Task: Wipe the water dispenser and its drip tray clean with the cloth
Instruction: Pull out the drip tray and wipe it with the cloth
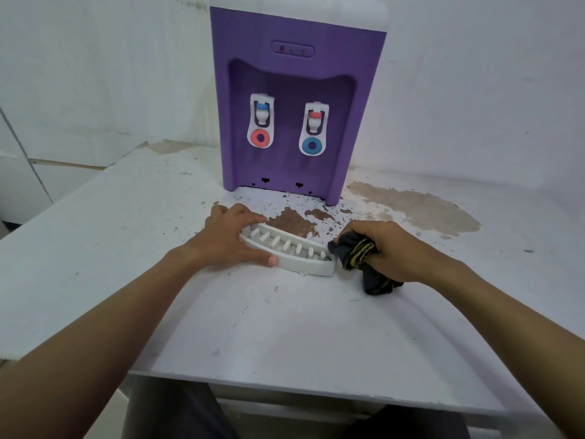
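Right in front of the water dispenser (297, 99), out of its slot and down on the table (269, 327), sits the white drip tray (304, 267). Its long axis runs approx parallel to the dispenser's front but skewed, so the right end lies a bit further from the dispenser than the left end.

Person's left hand (234, 239) has the left end: fingers curled over the far rim, thumb along the near wall, so it looks pinned pretty firmly imo. Right hand (392, 251) is fisted round a bunched dark cloth (356, 248) w/ yellow stripes. The cloth's front wad is touching or v. nearly touching the tray's right end, can't tell which.

So the bit that matters: cloth hand at one end of the axis, holding hand at the other, slats btw them. Prob next is a sweep along the slats toward the held end, not across.

Dispenser body is well behind both hands, neither touches it. Flaky peeled patch (294, 221) lies btw tray and dispenser, and those bits could snag the cloth.
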